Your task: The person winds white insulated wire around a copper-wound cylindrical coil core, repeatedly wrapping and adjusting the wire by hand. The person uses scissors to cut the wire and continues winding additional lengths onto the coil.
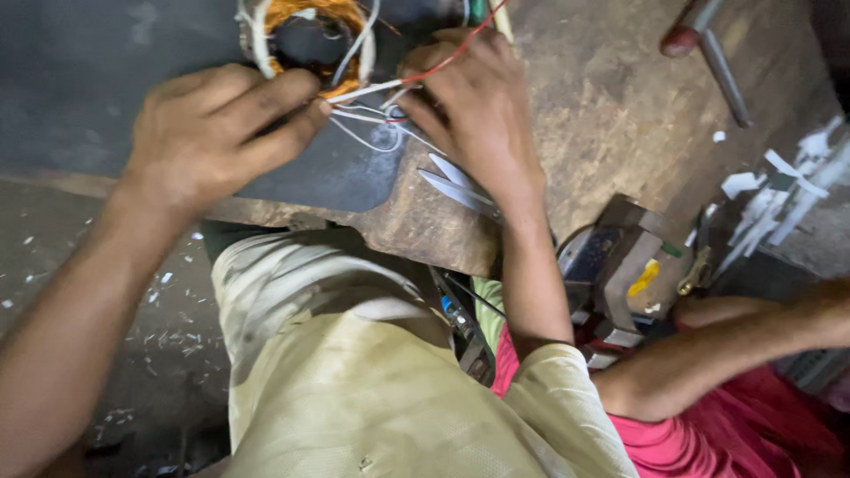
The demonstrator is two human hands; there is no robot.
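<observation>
On workbench (620, 115): both hands (221, 133) pinch white leads (372, 115) at copper coil (310, 18).

Worn, stained brown wooden worktop (620, 115) with a chipped front edge, partly covered by a dark grey rubber mat (88, 80). Below left, dusty grey concrete floor (168, 354) scattered with small white scraps. Lighting dim and even; no walls or windows visible.

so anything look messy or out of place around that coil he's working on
Loose white wires stray out from the copper coil between both hands. Pale scraps litter the floor. A pair of scissors lies close to the worn bench edge.
</observation>
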